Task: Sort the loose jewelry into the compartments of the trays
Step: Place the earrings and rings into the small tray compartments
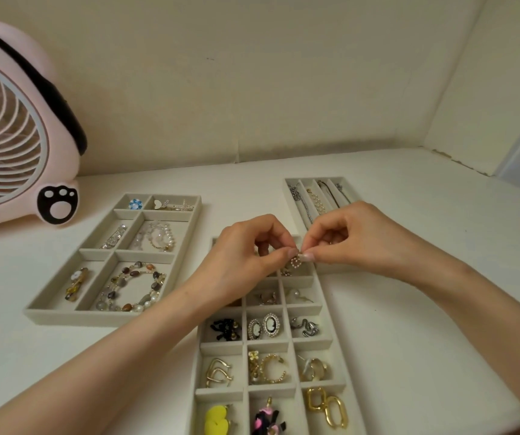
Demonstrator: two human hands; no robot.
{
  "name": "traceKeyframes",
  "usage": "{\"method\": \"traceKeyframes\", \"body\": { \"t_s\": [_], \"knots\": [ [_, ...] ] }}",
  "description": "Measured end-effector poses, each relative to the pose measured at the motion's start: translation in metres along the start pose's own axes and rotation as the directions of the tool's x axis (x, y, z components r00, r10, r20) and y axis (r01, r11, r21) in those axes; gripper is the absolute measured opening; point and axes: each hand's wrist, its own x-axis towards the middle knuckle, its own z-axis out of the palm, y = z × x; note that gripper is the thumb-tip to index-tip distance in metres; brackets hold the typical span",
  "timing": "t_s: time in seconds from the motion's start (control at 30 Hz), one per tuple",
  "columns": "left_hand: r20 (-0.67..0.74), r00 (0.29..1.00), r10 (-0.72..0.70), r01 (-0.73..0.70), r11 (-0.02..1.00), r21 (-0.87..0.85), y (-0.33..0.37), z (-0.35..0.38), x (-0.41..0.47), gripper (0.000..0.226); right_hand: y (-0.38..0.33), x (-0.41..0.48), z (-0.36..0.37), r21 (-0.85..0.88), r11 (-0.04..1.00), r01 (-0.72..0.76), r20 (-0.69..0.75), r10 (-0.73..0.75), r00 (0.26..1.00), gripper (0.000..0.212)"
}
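Pinching small pearl-ring earring [296, 262] between fingertips of left hand [246, 262] and right hand [356, 237], just above upper-right compartment of middle tray [221, 348]. Bracelet tray [73, 317] to left, necklace tray [290, 199] behind right hand. Pink fan [17, 120] far left on surface [425, 309].

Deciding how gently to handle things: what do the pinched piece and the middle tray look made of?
Flower-shaped piece, pinched by the left hand and right hand: small glossy whitish beads in a ring, probably faux pearls; setting too small to tell. Middle tray: matte beige walls, likely velvet or flocked covering.
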Motion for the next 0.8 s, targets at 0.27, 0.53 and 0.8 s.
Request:
{"method": "traceKeyframes", "body": {
  "t_s": [0.27, 0.53, 0.8],
  "knots": [
    [0.037, 0.998, 0.056, -0.060, 0.989, 0.133, 0.0046, 0.0002, -0.0032, 0.004, 0.0038, -0.0071, -0.0013, 0.042, 0.999, 0.004, 0.009, -0.004, 1.000, 0.011],
    [0.134, 0.991, 0.029, -0.051, 0.985, 0.164, 0.0060, -0.0039, -0.0017, 0.006, 0.0021, -0.0042, -0.0029, -0.032, 0.999, -0.001, 0.076, 0.003, 0.997, 0.013],
    [0.139, 0.984, 0.110, -0.157, 0.900, 0.406, 0.0003, -0.0023, -0.0020, 0.004, 0.0102, -0.0023, 0.0031, 0.016, 0.999, -0.038, 0.101, 0.037, 0.994, 0.009]
  ]
}}
